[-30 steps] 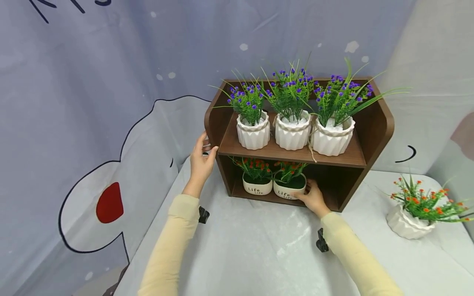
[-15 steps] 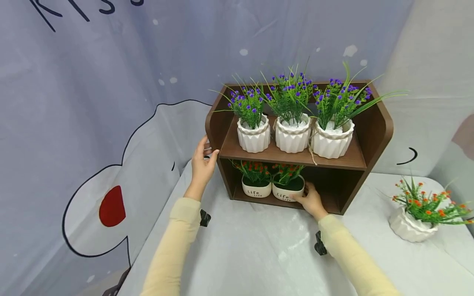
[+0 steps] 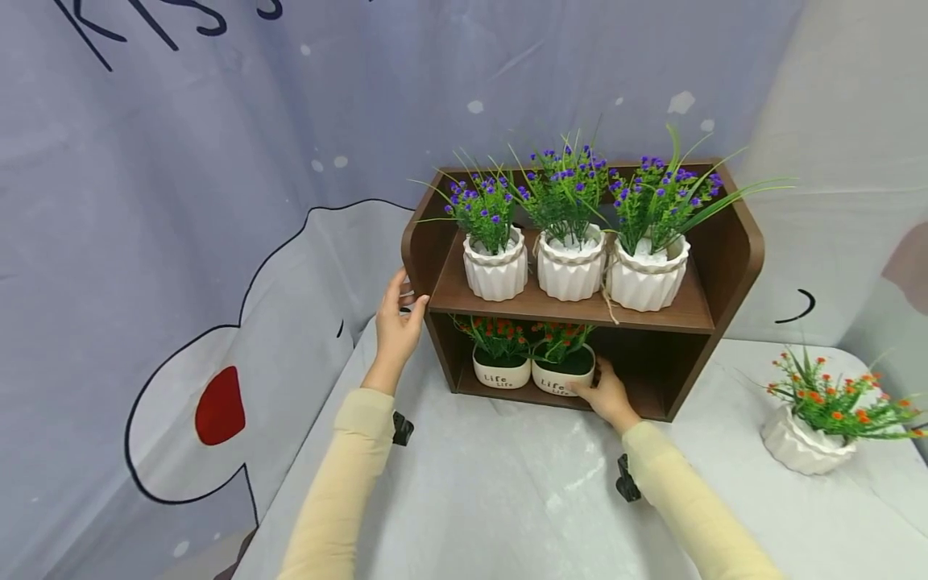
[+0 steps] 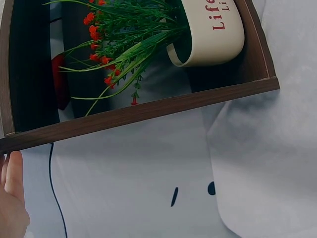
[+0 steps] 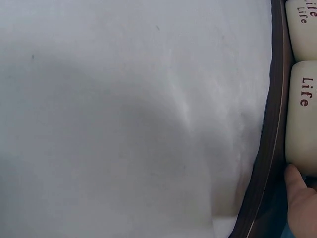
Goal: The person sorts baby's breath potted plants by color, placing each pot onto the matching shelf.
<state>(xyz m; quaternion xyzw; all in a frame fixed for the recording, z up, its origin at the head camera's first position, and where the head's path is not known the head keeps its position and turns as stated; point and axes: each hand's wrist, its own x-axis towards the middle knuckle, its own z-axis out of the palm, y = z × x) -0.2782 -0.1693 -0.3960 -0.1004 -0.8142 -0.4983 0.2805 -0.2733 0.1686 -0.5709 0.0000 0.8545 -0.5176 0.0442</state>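
A dark brown two-tier wooden shelf (image 3: pixel 507 308) stands on the cloth-covered table. On its lower tier my right hand (image 3: pixel 609 400) grips the right end of a cream oval flowerpot (image 3: pixel 554 382) lettered "Life", thumb at the front and fingers partly hidden behind. That pot holds red-orange flowers and stands beside a matching flowerpot (image 3: pixel 502 376) at its left. My left hand (image 3: pixel 395 332) touches the shelf's left side panel with fingers extended. In the left wrist view, fingertips (image 4: pixel 15 163) meet the panel's edge.
Three white fluted pots with purple flowers, including the middle pot (image 3: pixel 570 272), stand on the upper tier. A white pot (image 3: pixel 805 443) with orange flowers sits on the table at right. A printed grey curtain (image 3: pixel 348 80) hangs behind.
My right hand and the flowerpot it holds have shifted slightly left along the lower tier. The left hand stays at the side panel. The head view has tilted a little.
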